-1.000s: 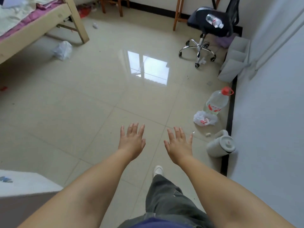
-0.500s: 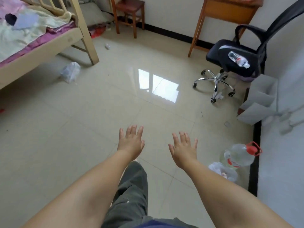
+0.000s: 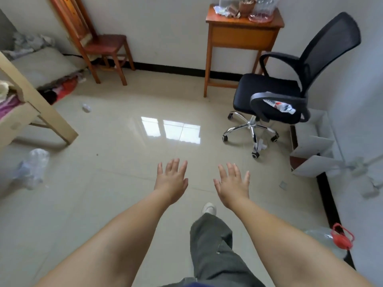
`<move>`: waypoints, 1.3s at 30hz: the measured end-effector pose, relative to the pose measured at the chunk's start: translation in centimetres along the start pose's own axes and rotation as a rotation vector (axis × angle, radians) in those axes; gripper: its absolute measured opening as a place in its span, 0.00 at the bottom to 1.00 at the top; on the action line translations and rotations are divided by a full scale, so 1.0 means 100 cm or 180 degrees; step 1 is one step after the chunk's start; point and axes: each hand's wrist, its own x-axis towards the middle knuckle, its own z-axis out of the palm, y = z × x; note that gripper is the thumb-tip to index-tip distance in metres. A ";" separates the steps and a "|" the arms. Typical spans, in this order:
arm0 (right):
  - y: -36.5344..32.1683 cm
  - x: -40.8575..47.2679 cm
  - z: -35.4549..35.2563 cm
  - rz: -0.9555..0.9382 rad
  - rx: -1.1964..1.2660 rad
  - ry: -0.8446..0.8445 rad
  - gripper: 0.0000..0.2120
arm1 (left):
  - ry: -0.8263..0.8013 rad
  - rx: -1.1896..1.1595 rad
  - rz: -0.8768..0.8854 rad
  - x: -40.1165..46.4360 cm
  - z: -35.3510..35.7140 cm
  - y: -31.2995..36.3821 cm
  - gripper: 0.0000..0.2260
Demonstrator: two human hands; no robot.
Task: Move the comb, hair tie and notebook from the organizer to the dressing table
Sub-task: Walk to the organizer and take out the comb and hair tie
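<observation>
My left hand (image 3: pixel 172 181) and my right hand (image 3: pixel 233 184) are stretched out in front of me over the tiled floor, palms down, fingers spread, holding nothing. A comb, hair tie and notebook are not visible in this view. A small wooden table (image 3: pixel 242 36) stands against the far wall with cluttered items on top (image 3: pixel 244 7). White open compartments (image 3: pixel 313 150) lie on the floor by the right wall; I cannot tell what is inside.
A black office chair (image 3: pixel 286 96) with a plastic bottle (image 3: pixel 279 105) on its seat stands at the right. A wooden chair (image 3: pixel 99 42) is at the back left, a bed frame (image 3: pixel 37 108) at the left. Crumpled plastic (image 3: pixel 31 166) and a big water jug (image 3: pixel 331 239) lie on the floor.
The view has tilted up and I have walked forward: the wooden table and both chairs have come into view, the jug has slid to the lower right. Both hands stay open and spread.
</observation>
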 end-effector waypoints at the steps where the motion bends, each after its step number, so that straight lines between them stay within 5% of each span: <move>1: 0.004 0.030 -0.006 0.0028 0.0011 -0.0006 0.26 | 0.0019 -0.0011 0.0017 0.034 -0.008 -0.001 0.26; 15: 0.045 0.429 -0.151 0.0130 -0.0010 0.0240 0.26 | 0.0188 -0.0368 -0.0267 0.433 -0.144 -0.029 0.26; 33: 0.092 0.900 -0.344 0.1053 0.0291 0.0897 0.26 | 0.0494 -0.0095 0.0718 0.960 -0.333 -0.057 0.26; 39: 0.134 1.079 -0.408 0.0727 0.0323 0.1065 0.26 | 0.0867 -0.0298 0.0620 1.142 -0.399 -0.038 0.26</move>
